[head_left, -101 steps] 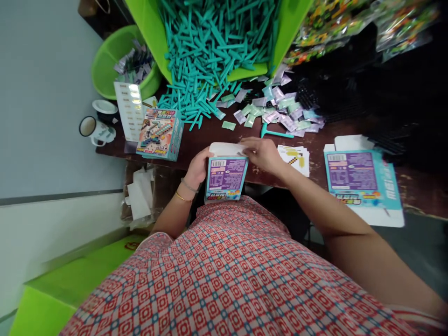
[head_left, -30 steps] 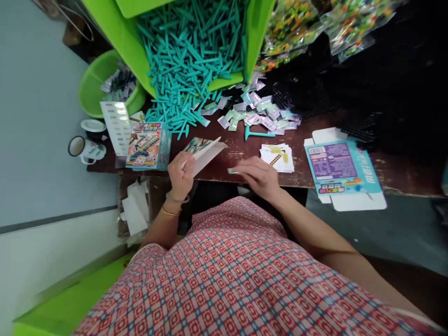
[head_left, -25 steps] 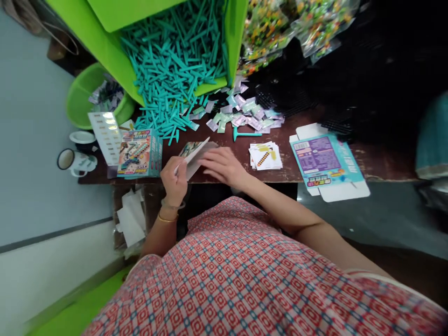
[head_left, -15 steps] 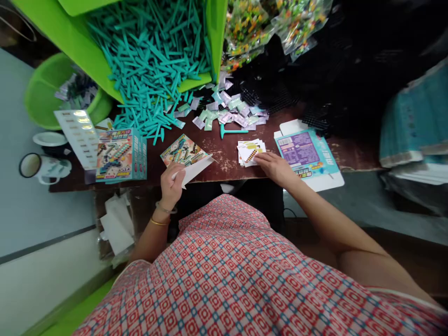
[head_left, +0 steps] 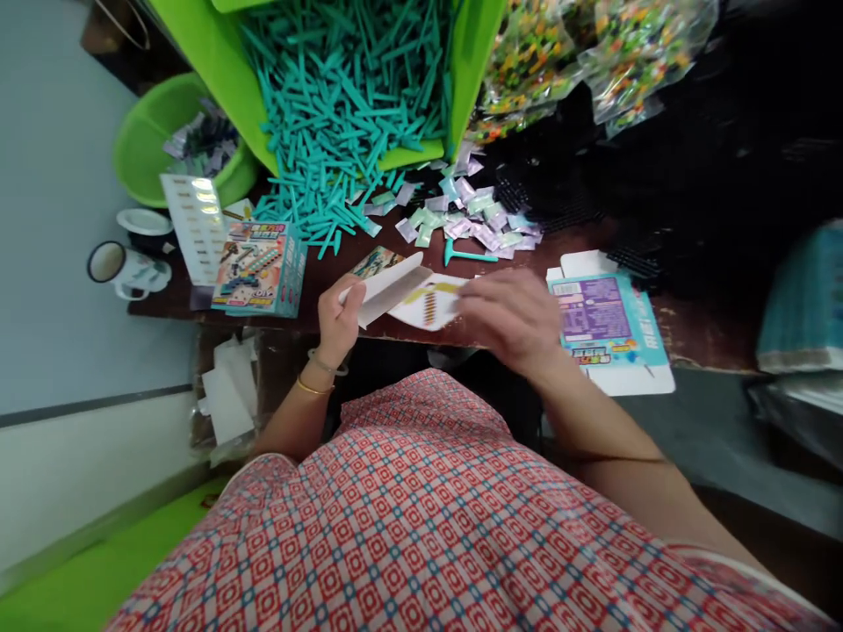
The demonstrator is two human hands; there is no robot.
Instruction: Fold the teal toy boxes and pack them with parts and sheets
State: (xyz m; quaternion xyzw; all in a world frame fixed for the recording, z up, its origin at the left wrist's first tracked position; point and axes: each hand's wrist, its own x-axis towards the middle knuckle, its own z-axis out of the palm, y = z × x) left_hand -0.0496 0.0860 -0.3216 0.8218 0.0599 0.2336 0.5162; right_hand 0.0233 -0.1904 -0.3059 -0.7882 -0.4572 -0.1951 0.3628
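Along the table edge (head_left: 715, 353), hands (head_left: 341, 320) hold box (head_left: 387, 293) and, apparently, card (head_left: 428, 307).

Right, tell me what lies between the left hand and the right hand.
In the head view, the open box gripped by the left hand, then a printed white card reaching the right hand.

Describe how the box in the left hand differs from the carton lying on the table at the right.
The held box is gripped in the left hand; the carton lies on the table, overhanging its front edge. The held box shows a multicoloured picture panel; the carton shows a purple panel with a barcode. Both show white cardboard.
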